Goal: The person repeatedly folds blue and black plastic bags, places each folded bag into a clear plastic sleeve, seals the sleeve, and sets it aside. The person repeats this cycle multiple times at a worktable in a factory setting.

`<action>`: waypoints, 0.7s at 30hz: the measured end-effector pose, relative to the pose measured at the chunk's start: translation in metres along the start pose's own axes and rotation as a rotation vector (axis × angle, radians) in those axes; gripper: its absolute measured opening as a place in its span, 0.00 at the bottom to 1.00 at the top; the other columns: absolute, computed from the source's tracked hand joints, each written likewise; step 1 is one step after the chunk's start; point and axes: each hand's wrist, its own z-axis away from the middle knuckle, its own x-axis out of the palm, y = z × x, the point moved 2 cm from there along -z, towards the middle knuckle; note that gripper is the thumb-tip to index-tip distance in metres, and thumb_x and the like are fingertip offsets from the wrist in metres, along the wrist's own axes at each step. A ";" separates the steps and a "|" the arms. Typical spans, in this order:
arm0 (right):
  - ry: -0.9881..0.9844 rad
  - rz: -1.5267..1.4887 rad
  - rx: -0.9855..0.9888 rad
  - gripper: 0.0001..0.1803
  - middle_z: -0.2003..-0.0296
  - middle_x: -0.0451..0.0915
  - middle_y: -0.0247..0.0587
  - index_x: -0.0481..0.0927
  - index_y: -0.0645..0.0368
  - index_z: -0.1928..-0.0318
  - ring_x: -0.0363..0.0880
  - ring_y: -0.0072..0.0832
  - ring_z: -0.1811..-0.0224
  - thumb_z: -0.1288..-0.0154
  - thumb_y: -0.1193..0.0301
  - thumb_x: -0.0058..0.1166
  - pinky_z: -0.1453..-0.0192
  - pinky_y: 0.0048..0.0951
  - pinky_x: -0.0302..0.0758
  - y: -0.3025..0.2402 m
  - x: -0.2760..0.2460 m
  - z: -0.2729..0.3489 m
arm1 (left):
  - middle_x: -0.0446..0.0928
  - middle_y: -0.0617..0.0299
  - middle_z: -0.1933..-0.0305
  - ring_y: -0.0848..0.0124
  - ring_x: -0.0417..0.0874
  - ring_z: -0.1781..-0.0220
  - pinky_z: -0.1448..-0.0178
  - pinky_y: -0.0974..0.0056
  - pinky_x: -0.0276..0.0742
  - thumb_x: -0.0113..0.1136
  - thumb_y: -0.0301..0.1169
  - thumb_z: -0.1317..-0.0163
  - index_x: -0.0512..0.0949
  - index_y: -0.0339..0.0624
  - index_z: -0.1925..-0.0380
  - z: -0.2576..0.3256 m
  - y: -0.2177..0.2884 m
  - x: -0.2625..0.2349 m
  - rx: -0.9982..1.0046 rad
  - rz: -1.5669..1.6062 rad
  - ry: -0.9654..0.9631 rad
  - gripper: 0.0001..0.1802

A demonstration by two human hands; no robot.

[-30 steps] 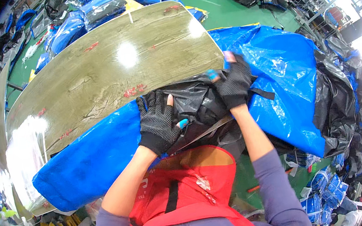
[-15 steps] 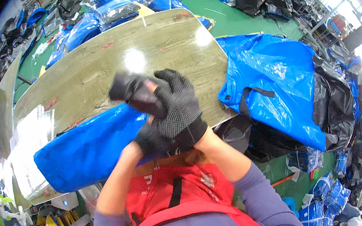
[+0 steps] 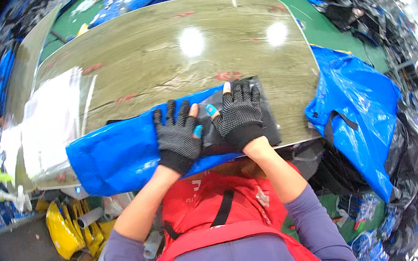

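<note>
Black folded fabric lies on the wooden table, partly hidden beneath the right hand, which presses flat, fingers spread. Beside it, the left hand rests open on a blue bag overhanging the table's near edge.

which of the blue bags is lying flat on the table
The blue bag under the left hand, spread flat along the table's near edge. The other blue bag hangs off the table's right end.
</note>
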 end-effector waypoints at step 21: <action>0.109 -0.357 -0.470 0.29 0.34 0.63 0.57 0.75 0.49 0.42 0.50 0.55 0.28 0.41 0.52 0.49 0.33 0.74 0.39 -0.107 0.019 0.001 | 0.76 0.51 0.47 0.59 0.79 0.50 0.45 0.55 0.77 0.61 0.46 0.40 0.69 0.38 0.41 0.216 -0.190 -0.094 -1.081 1.698 0.245 0.32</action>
